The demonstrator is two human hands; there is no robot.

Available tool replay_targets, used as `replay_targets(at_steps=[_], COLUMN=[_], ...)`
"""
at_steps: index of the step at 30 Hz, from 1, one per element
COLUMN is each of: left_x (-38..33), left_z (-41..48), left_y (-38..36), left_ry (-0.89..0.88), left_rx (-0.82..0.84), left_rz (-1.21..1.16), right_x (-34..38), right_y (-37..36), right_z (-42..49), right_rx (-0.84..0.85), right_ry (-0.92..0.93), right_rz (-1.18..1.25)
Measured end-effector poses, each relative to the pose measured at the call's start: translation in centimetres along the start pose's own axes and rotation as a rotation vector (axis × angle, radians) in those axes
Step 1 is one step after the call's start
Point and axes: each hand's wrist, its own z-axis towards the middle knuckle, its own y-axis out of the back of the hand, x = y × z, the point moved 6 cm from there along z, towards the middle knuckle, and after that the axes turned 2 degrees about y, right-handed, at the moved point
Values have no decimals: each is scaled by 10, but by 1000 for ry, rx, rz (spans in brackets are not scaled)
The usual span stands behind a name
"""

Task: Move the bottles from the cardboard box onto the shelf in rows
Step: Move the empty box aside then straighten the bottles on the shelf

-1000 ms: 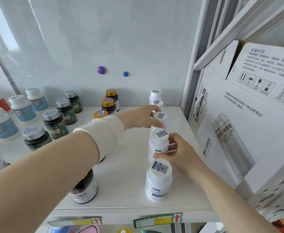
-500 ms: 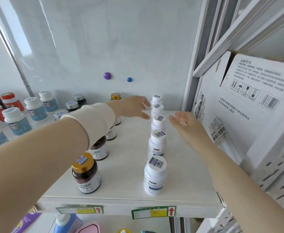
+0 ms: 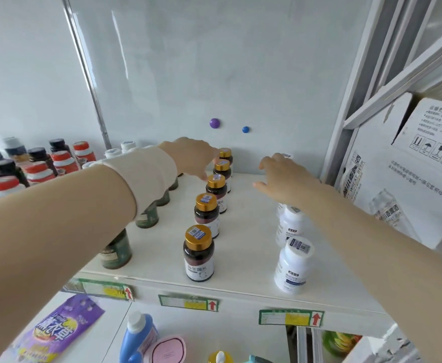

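**Both hands empty at far end of shelf**

Head view: the left hand [image 3: 193, 158] is now reaching to the 12 o'clock end of the gold-capped bottles [image 3: 198, 254]. Half a second ago it was beside the white bottles [image 3: 294, 265]. Its fingers are lying straight and gripping nothing; contact with a cap cannot be told. The right hand [image 3: 285, 179] is hovering over the far white bottles, fingers spread wide and holding nothing. The white row is standing on the shelf [image 3: 246, 231], at 9 o'clock of the cardboard box [image 3: 411, 166].
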Motion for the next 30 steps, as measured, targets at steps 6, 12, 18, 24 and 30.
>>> replay_targets(at_steps=[6,12,18,24,30], left_x=[31,43,31,24,10], left_z=[-6,-1,7,26,42], left_y=[-17,-47,-65,-75,-81], left_ry=[-95,-229,-228,-198,-185], left_rx=[-59,-28,58,80,109], left_rz=[34,-191,-672,-812,-834], right_x=[37,57,53,58,66], right_y=[-5,-19,-48,-72,-101], right_z=[0,-7,-31,-35,-26], right_rx=[51,94,14,-3,9], right_ry=[-38,-164,-270,-321,-360], right_rz=[-106,43,504,751,864])
